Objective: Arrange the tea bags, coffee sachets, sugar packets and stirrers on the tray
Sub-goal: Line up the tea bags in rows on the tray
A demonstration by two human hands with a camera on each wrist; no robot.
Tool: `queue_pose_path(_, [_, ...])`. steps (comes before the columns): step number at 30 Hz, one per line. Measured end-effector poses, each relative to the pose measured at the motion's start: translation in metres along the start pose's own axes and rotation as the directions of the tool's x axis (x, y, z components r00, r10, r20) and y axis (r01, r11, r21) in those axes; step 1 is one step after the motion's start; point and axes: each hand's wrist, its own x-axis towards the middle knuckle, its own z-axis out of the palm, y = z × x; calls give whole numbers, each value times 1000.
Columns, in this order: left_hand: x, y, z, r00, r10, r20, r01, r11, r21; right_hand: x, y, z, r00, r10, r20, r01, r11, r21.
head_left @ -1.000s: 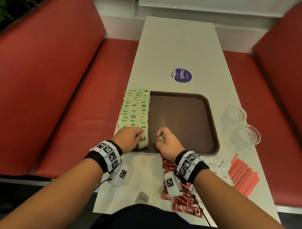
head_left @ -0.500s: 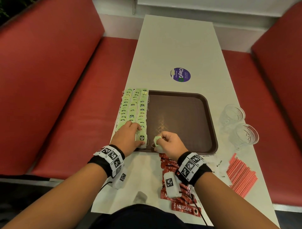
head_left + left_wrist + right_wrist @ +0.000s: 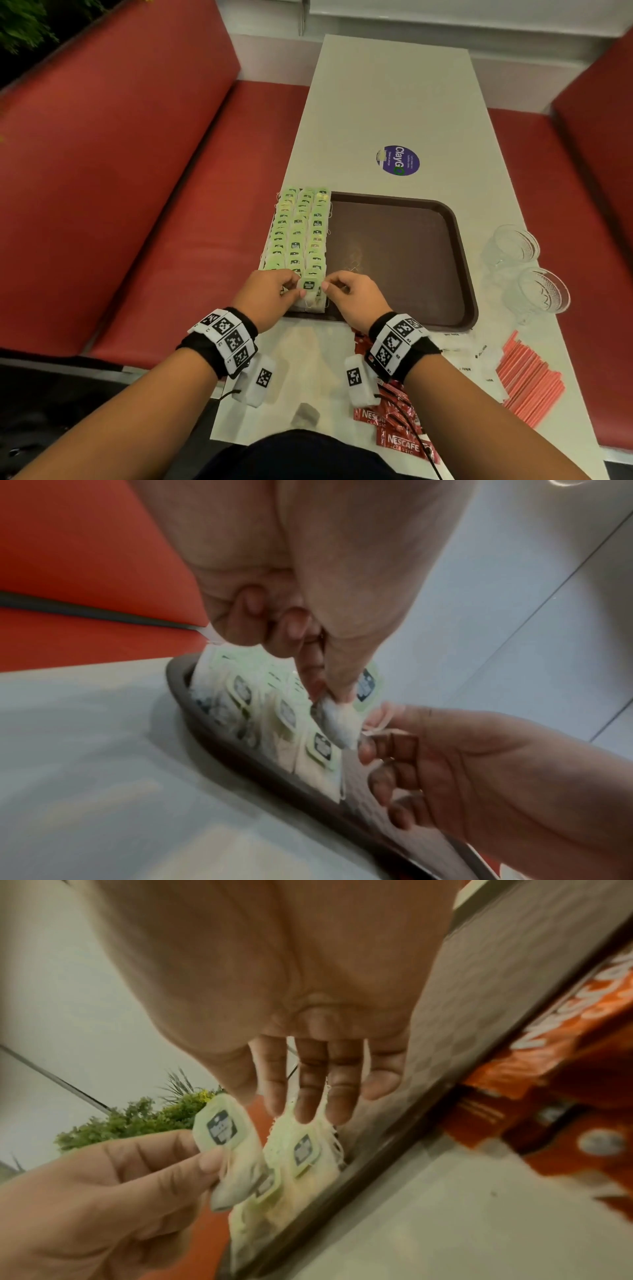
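Note:
A brown tray point(image 3: 394, 257) lies on the white table, with three columns of green-tagged tea bags point(image 3: 298, 233) along its left side. Over the near end of those columns both hands meet on one tea bag point(image 3: 309, 285). My left hand point(image 3: 297, 288) pinches its white pouch point(image 3: 339, 729) between thumb and forefinger. My right hand point(image 3: 326, 286) has thumb and forefinger on the bag's right edge, by its string, and its other fingertips point(image 3: 308, 1115) reach a bag lying in the tray. The held bag's tag point(image 3: 222, 1129) points up.
Red coffee sachets point(image 3: 397, 431) lie near the table's front edge under my right wrist. White sugar packets point(image 3: 479, 356) and red stirrers point(image 3: 527, 380) lie to the right. Two clear glasses point(image 3: 513, 246) stand right of the tray. Red benches flank the table.
My right hand brought the tea bag leftward to my left hand. The left hand lifted off the laid bags and now pinches that bag.

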Motion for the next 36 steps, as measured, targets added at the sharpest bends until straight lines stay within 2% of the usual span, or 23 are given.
queue_pose_path(3, [-1, -14, 4, 992, -114, -56, 115, 993, 13, 0, 8, 1, 996, 83, 22, -75, 967, -243])
queue_pose_path(6, [-3, -20, 11, 986, -165, -39, 164, 986, -11, 2, 4, 6, 986, 145, 77, -103, 912, -397])
queue_pose_path(10, [-6, -22, 15, 982, -185, -40, 187, 981, 54, 7, -5, 13, 976, 198, 88, -127, 853, -506])
queue_pose_path(15, [-8, -16, 15, 980, -188, -61, 194, 975, 104, 6, -13, 15, 974, 212, 83, -132, 824, -552])
queue_pose_path(18, [-5, -12, 14, 978, -206, -44, 210, 970, 124, -4, -15, 13, 987, 157, 42, -106, 818, -566])
queue_pose_path(20, [-4, -9, 11, 975, -218, -40, 221, 965, 142, -14, -16, 13, 998, 62, 23, -40, 841, -539])
queue_pose_path(22, [-6, -7, 6, 971, -229, -68, 235, 965, 119, -26, -19, 13, 991, -55, 123, 109, 862, -494])
queue_pose_path(23, [-8, -6, 3, 969, -230, -91, 238, 966, 98, -32, -22, 14, 968, -108, 225, 207, 854, -478])
queue_pose_path(25, [-14, -6, -2, 969, -207, -131, 219, 972, 83, -43, -29, 17, 881, -156, 447, 381, 794, -474])
queue_pose_path(27, [-23, -9, -5, 972, -178, -152, 192, 977, 90, -54, -33, 25, 776, -132, 617, 501, 724, -475])
queue_pose_path(29, [-33, -13, -6, 975, -159, -156, 174, 980, 92, -64, -31, 35, 677, -79, 731, 582, 665, -467])
queue_pose_path(32, [-48, -20, -6, 980, -141, -140, 154, 984, 85, -73, -24, 50, 571, -18, 821, 660, 605, -445])
queue_pose_path(34, [-57, -24, -4, 985, -138, -108, 147, 986, 80, -73, -22, 54, 539, -14, 842, 679, 598, -425])
queue_pose_path(36, [-66, -28, 0, 992, -104, -65, 110, 989, 95, -72, -21, 56, 529, -8, 848, 682, 599, -420])
